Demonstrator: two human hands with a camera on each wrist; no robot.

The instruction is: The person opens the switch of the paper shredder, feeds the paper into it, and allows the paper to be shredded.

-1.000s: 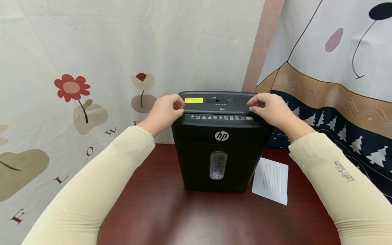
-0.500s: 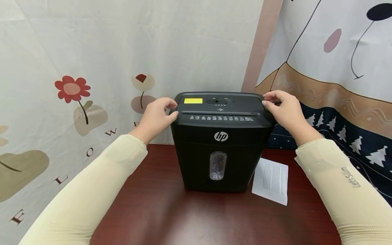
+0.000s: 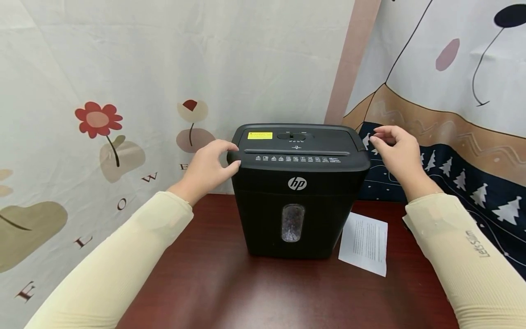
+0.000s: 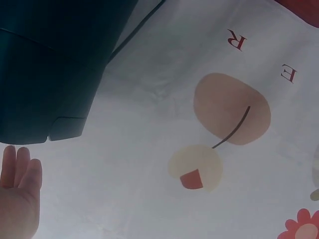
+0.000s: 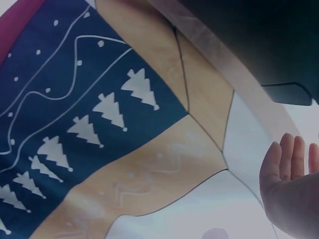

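Observation:
In the head view a black HP paper shredder (image 3: 263, 210) stands upright, with a feed slot (image 3: 297, 152) and a yellow label (image 3: 260, 135) on top. Shredded bits show through its front window (image 3: 292, 224). My left hand (image 3: 205, 169) is at the left edge of the lid, thumb and fingers spread apart, holding nothing; whether the fingertips touch the lid I cannot tell. To the right of the lid, clear of it, hovers my right hand (image 3: 400, 157), its fingers loosely bent and nothing in them. Both wrist views show the hands' fingers (image 4: 22, 164) near the shredder's top.
A printed sheet of paper (image 3: 363, 244) lies right of the shredder on the dark red table (image 3: 283, 292). Behind hangs a pale curtain (image 3: 267, 64) with flower prints. A dark blue cloth with trees (image 3: 431, 160) hangs at the right.
Both hands have moved outward from the top of the shredder: the left to its left edge and slightly down, the right off past its right edge. Shredder and paper stay put.

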